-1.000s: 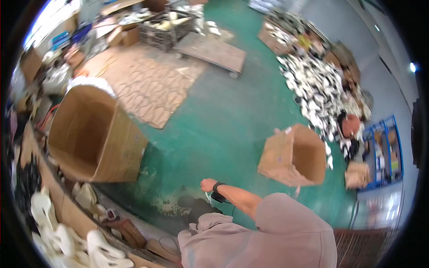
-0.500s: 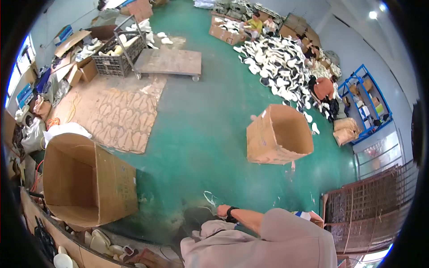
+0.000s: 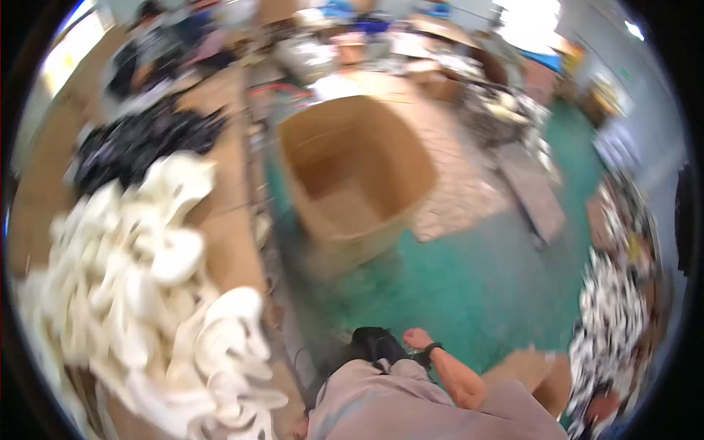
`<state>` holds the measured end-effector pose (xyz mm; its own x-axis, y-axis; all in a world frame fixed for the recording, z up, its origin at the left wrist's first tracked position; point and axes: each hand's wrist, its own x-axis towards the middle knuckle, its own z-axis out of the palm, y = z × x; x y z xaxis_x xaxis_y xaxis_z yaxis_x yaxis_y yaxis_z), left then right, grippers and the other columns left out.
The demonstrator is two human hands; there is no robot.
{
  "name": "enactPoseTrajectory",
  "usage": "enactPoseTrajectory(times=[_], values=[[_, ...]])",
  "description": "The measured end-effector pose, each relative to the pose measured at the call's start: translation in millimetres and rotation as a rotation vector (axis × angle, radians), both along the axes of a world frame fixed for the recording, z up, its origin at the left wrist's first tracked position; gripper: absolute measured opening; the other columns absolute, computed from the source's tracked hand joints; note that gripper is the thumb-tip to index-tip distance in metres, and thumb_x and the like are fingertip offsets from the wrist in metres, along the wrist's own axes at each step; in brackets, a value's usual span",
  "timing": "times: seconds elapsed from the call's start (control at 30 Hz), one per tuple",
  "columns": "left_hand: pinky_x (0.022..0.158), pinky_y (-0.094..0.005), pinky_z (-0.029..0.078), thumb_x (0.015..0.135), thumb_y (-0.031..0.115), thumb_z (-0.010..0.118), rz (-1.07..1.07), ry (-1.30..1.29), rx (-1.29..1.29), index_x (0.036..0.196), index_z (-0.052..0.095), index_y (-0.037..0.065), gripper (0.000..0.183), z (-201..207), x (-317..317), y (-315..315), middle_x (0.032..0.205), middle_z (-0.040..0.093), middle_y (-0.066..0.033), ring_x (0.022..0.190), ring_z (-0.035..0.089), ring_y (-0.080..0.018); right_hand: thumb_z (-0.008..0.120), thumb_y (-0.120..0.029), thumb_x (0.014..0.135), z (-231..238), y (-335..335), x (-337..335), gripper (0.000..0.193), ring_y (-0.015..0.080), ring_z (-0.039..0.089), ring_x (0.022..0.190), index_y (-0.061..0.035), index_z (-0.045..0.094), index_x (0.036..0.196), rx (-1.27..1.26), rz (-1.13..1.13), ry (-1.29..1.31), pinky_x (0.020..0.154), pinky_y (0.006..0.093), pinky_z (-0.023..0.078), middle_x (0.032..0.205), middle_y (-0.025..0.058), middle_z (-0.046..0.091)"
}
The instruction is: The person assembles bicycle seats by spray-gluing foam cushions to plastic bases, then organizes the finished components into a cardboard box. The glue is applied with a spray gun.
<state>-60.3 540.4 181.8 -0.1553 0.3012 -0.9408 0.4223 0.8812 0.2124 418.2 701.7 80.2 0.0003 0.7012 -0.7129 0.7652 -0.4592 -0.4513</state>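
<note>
My right hand (image 3: 417, 339) hangs low in front of my body, with a dark band around the wrist. Its fingers are curled closed, and nothing shows in them. My left hand cannot be made out. A wooden worktable (image 3: 233, 249) runs along my left side, heaped with cream-white, sole-shaped foam pieces (image 3: 172, 257). Ahead, a large cardboard box (image 3: 400, 165) with an open top stands on the green floor, apart from my hand. Another cardboard box (image 3: 524, 370) is partly hidden behind my right arm. Motion blurs much of the view.
A black plastic bag (image 3: 147, 143) lies farther along the worktable, near a person (image 3: 158, 44). Beyond the large box are a flattened cardboard sheet (image 3: 458, 176), a flat trolley (image 3: 532, 191) and a filled crate (image 3: 491, 117). Black and white pieces (image 3: 609, 315) are piled at right.
My view has swung left, so the worktable and foam heap now show at left. The large box appears nearer the middle; the other box sits at lower right. My right hand remains closed.
</note>
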Motion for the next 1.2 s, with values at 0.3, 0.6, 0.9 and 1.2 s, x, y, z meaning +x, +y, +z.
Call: enactPoseTrajectory(times=[0.3, 0.6, 0.9, 1.2], values=[[0.066, -0.0386, 0.06, 0.096, 0.016, 0.062, 1.033, -0.22, 0.119, 0.094, 0.068, 0.004, 0.014, -74.3, 34.2, -138.7, 0.083, 0.07, -0.0127, 0.073, 0.069, -0.0252, 0.065, -0.03, 0.085, 2.9, 171.6, -143.4, 0.037, 0.0421, 0.069, 0.097, -0.0039, 0.073, 0.11, 0.154, 0.72, 0.097, 0.087, 0.0473, 0.055, 0.102, 0.0232, 0.072], [0.075, -0.0357, 0.058, 0.094, 0.024, 0.073, 1.606, 0.073, 0.506, 0.116, 0.063, 0.005, 0.031, -11.0, 60.0, -64.3, 0.101, 0.07, -0.0084, 0.088, 0.069, -0.0202, 0.064, -0.025, 0.089, 65.3, 279.5, -340.2, 0.034, 0.0389, 0.07, 0.09, -0.0032, 0.07, 0.115, 0.221, 1.154, 0.31, 0.084, 0.0471, 0.055, 0.095, 0.0215, 0.073], [0.077, -0.0359, 0.058, 0.097, 0.018, 0.068, 1.81, 0.342, 0.839, 0.128, 0.056, 0.003, 0.037, 74.7, 48.7, 9.1, 0.112, 0.066, -0.0095, 0.097, 0.067, -0.0206, 0.065, -0.021, 0.09, 131.3, 328.9, -505.6, 0.031, 0.039, 0.068, 0.087, -0.0029, 0.069, 0.115, 0.336, 1.403, 0.595, 0.078, 0.046, 0.054, 0.092, 0.0194, 0.071], [0.107, -0.0431, 0.043, 0.082, 0.019, 0.083, 1.642, 1.106, 0.878, 0.158, 0.018, 0.0, 0.102, 204.0, -55.1, 97.9, 0.146, 0.043, -0.0212, 0.132, 0.045, -0.0302, 0.067, -0.018, 0.091, 195.4, 289.4, -570.5, 0.032, 0.0324, 0.07, 0.083, -0.0024, 0.067, 0.12, 0.291, 1.525, 0.721, 0.077, 0.0438, 0.055, 0.096, 0.0161, 0.073]])
